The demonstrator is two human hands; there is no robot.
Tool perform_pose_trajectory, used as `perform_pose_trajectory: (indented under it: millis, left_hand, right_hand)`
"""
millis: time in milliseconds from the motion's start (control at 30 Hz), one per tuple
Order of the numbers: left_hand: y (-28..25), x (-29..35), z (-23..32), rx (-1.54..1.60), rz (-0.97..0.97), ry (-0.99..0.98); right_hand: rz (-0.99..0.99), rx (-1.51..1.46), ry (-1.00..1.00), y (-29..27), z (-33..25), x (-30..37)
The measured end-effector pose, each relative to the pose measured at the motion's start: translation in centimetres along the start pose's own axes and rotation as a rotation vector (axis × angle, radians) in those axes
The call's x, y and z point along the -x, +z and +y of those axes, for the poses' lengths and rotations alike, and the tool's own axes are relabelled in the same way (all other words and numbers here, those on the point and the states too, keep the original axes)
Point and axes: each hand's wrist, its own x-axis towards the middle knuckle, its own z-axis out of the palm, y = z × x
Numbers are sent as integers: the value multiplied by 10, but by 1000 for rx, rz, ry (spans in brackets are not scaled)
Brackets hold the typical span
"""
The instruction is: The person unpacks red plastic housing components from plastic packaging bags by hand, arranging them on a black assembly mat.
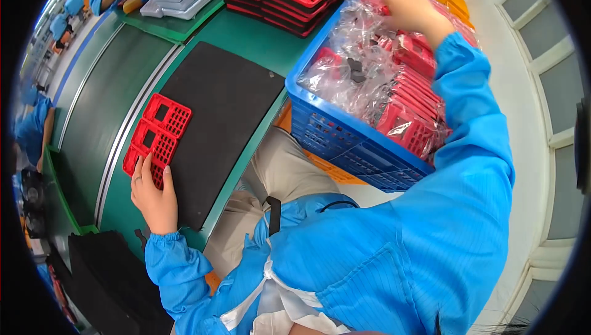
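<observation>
- Red grid trays (pixel 157 139) are steadied flat on the black mat (pixel 215 125) by the left hand (pixel 154 196), fingers spread, released.
- Bagged red parts (pixel 400 82) in the blue crate (pixel 345 141) are reached by the right hand (pixel 409 12); its grip cannot be told.

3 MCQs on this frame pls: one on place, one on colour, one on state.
1. Where does the left hand rest?
A. on the red grid tray on the black mat
B. in the crate
C. on the grey trays

2. What colour is the crate?
A. green
B. blue
C. yellow

3. How is the right hand?
A. flat on the mat
B. reaching into the crate among bagged red parts
C. resting on the lap

Key: 1 A, fingers lie on the tray's near end; 2 B, its lattice walls are blue; 3 B, the hand is over the bags inside.
</observation>
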Motion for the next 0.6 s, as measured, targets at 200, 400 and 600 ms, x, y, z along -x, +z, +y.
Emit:
perform_pose_trajectory:
  millis: [200,400,600]
  left_hand:
    - [-39,1,30,211,37,114]
    - [-76,13,77,355,40,136]
    - [-89,30,102,638,-105,184]
  right_hand:
    - [130,-109,227,87,84,67]
    - [164,-183,169,89,86,64]
    - [463,-460,177,-6,80,75]
